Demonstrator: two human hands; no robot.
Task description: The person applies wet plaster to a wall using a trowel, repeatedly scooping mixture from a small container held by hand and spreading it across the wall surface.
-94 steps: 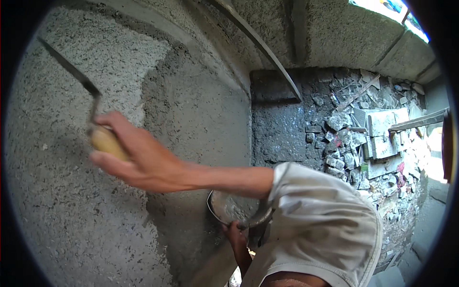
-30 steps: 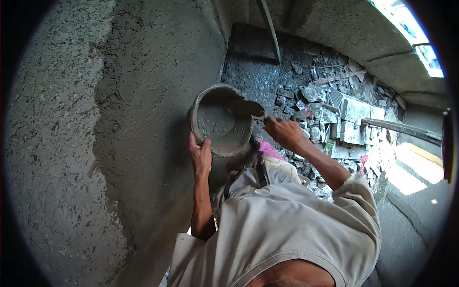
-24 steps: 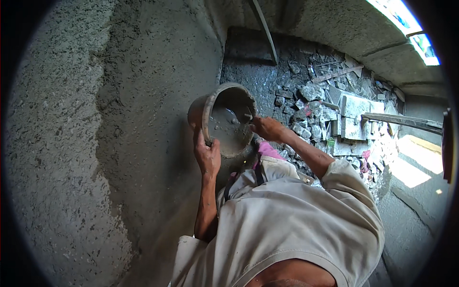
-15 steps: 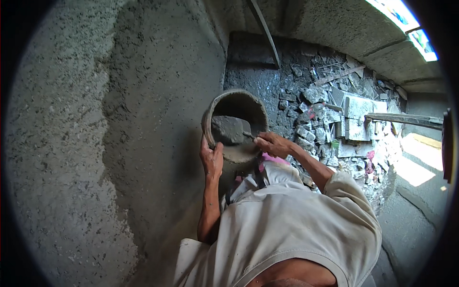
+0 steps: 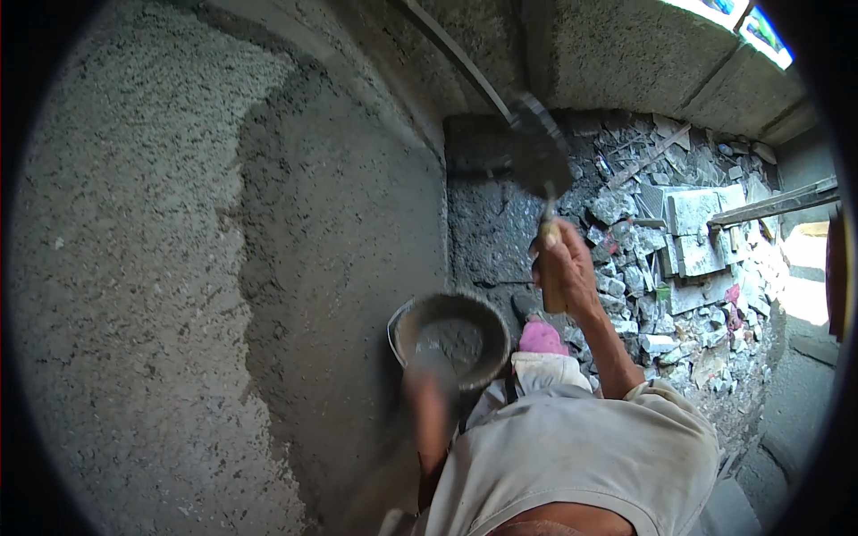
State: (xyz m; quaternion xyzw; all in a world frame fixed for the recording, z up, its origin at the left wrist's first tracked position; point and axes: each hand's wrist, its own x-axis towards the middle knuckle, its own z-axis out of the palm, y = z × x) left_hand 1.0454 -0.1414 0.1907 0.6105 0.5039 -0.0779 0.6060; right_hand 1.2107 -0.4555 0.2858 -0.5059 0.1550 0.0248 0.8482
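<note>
My right hand [image 5: 569,268] is closed round the wooden handle of a trowel [image 5: 539,152], raised above and to the right of the bucket. Its blade points away from me and is smeared by motion, so I cannot tell whether mortar sits on it. A round bucket [image 5: 496,326] with a wire handle stands low beside the left wall, grey wet mortar [image 5: 451,344] inside. My left hand [image 5: 427,380] is at the bucket's near left rim; blur hides its fingers.
Wet grey plaster covers part of the rough wall [image 5: 349,223] on my left. Broken rubble [image 5: 635,277] and pale slabs [image 5: 697,232] lie on the right. A wooden bar [image 5: 778,201] juts in there. A thin strip [image 5: 451,54] leans at the far side. A pink-covered foot or knee [image 5: 541,338] shows beside the bucket.
The trowel, loaded with mortar inside the bucket before, has come out and up, away from me. The bucket sits lower and nearer in the view, and my left hand has moved down with it.
</note>
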